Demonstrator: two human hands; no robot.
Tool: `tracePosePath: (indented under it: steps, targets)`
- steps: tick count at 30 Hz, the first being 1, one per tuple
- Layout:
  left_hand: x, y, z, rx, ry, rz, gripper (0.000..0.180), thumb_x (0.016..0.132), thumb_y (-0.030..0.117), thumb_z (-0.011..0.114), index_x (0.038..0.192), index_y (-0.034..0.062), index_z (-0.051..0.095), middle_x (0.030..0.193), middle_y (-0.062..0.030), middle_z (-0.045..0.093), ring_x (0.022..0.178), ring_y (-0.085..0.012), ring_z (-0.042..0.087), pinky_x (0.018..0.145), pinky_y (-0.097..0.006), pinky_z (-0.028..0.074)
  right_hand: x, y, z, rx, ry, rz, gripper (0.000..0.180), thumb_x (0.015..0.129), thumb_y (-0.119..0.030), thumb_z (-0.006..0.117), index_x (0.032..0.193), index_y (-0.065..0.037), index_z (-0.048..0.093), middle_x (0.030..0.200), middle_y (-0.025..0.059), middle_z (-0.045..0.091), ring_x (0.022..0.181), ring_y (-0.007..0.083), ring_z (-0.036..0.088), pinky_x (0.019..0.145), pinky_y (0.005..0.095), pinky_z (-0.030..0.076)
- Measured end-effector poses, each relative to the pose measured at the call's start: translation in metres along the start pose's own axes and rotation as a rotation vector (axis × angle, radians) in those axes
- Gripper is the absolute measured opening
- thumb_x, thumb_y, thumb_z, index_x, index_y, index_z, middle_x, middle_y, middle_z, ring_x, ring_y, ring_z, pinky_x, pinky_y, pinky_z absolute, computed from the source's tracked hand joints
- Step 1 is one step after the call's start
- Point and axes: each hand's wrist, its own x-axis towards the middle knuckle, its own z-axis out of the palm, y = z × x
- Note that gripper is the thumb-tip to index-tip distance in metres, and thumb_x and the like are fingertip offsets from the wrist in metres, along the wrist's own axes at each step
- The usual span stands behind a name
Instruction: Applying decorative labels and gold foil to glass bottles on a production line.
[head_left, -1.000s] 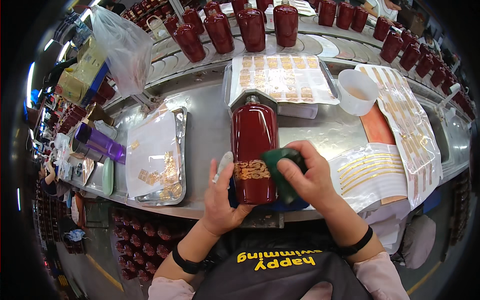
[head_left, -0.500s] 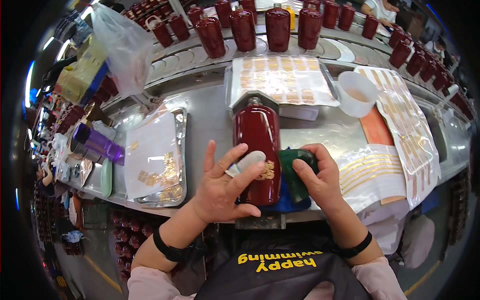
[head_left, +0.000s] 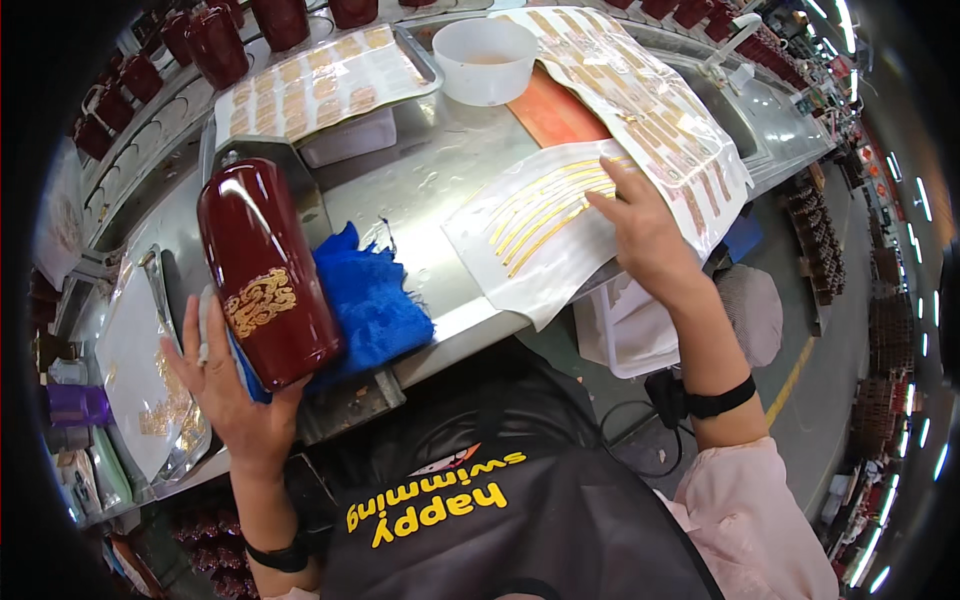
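Observation:
A dark red glossy bottle [head_left: 262,260] lies on its back, neck away from me, with a gold patterned decal [head_left: 262,302] on its lower face. My left hand [head_left: 238,405] is against the bottle's lower left side, fingers stretched out and thumb by its base; one finger wears a pale cover. To the right, my right hand [head_left: 645,225] is over a white sheet [head_left: 470,235] bearing curved gold strips [head_left: 545,215]. Its thumb and forefinger are apart at the strips' upper ends, with nothing visible between them. A blue cloth [head_left: 372,300] lies right of the bottle.
Behind lie a tray of gold decal sheets [head_left: 320,85], a translucent tub [head_left: 485,65] and a long decal sheet [head_left: 640,110] beside an orange board [head_left: 555,110]. At left is a metal tray [head_left: 188,440] with loose decals. More red bottles [head_left: 215,45] stand along the back.
My right hand has left the green tool and moved right to the gold strips; the tool is out of sight. The view has swung right. My left hand has moved off the decal to the bottle's side.

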Motion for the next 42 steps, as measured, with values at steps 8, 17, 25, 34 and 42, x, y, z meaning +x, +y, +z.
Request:
tracePosePath:
  steps: [8, 17, 25, 34, 42]
  targets:
    - [0.005, 0.013, -0.008, 0.129, -0.035, 0.076, 0.091, 0.076, 0.056, 0.071, 0.139, -0.0021, 0.043, 0.136, -0.0168, 0.051, 0.130, -0.0394, 0.043, 0.114, -0.059, 0.010, -0.018, -0.020, 0.013, -0.184, -0.151, 0.067, 0.039, 0.075, -0.002, 0.056, 0.112, -0.009, 0.065, 0.132, 0.0090, 0.054, 0.118, 0.0302, 0.049, 0.078, 0.0436, 0.043]
    - [-0.009, 0.012, -0.005, 0.103, -0.092, -0.057, 0.094, 0.079, 0.065, 0.063, 0.144, 0.0016, 0.039, 0.146, -0.0184, 0.042, 0.139, -0.0422, 0.027, 0.115, -0.055, 0.012, -0.015, -0.026, 0.009, -0.082, -0.147, 0.030, 0.033, 0.077, -0.004, 0.056, 0.108, -0.008, 0.067, 0.123, 0.0058, 0.058, 0.117, 0.0292, 0.050, 0.080, 0.0437, 0.042]
    - [-0.014, 0.013, 0.003, 0.013, -0.054, -0.116, 0.093, 0.082, 0.062, 0.062, 0.144, -0.0007, 0.035, 0.146, -0.0190, 0.041, 0.139, -0.0455, 0.025, 0.115, -0.054, 0.014, -0.016, -0.022, 0.013, -0.048, -0.107, 0.046, 0.033, 0.077, -0.006, 0.058, 0.108, -0.013, 0.068, 0.122, 0.0072, 0.058, 0.116, 0.0294, 0.050, 0.081, 0.0434, 0.042]
    - [-0.028, 0.006, 0.006, -0.148, -0.094, -0.180, 0.088, 0.085, 0.055, 0.063, 0.143, -0.0042, 0.032, 0.146, -0.0210, 0.039, 0.140, -0.0445, 0.025, 0.115, -0.052, 0.016, -0.007, -0.023, 0.016, 0.088, -0.077, 0.018, 0.024, 0.076, -0.011, 0.067, 0.100, -0.014, 0.069, 0.125, 0.0090, 0.058, 0.118, 0.0305, 0.049, 0.084, 0.0432, 0.042]
    - [-0.035, 0.001, 0.001, -0.026, -0.078, -0.129, 0.075, 0.084, 0.030, 0.070, 0.140, -0.0075, 0.037, 0.139, -0.0231, 0.047, 0.132, -0.0408, 0.040, 0.115, -0.056, 0.016, 0.011, -0.024, 0.030, 0.175, 0.041, -0.075, 0.012, 0.072, -0.007, 0.070, 0.082, -0.008, 0.064, 0.118, 0.0104, 0.059, 0.114, 0.0344, 0.051, 0.091, 0.0456, 0.043]
